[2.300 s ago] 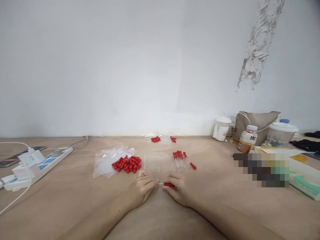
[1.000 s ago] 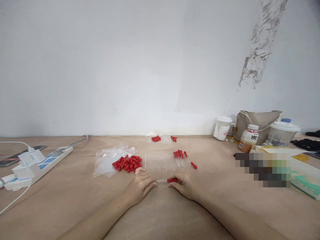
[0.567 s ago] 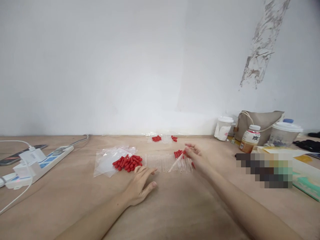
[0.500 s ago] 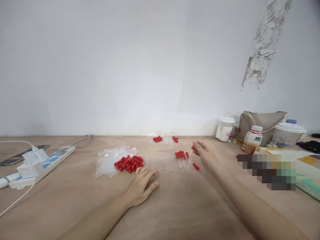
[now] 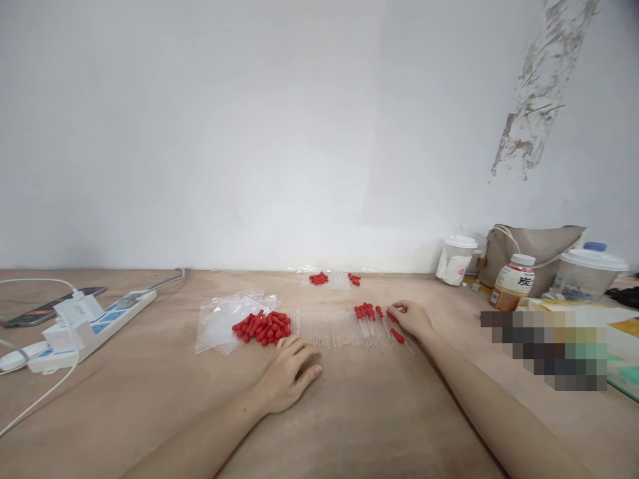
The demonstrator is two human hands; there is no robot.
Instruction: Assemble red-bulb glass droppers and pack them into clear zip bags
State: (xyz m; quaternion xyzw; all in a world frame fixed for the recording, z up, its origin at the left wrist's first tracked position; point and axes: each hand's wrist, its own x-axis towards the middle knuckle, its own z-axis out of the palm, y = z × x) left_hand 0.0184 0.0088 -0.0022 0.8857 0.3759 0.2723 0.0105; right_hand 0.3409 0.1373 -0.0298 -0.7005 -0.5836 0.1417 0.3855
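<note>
My left hand rests on the table with its fingers spread, holding nothing. Its fingertips are by a pile of red rubber bulbs and the near left end of a row of clear thin tubes. To the right of that row lie several droppers, clear tubes capped with red bulbs. My right hand pinches a dropper by its red bulb, low over the table beside the others. A loose red bulb lies just below those fingers.
Clear plastic bags lie left of the bulb pile. More red bulbs sit at the back near the wall. A power strip and phone are left; a cup, bottle and bag stand right.
My right hand has come down toward the table with the dropper, beside the capped ones. My left hand stays resting in place. The view has shifted slightly.
</note>
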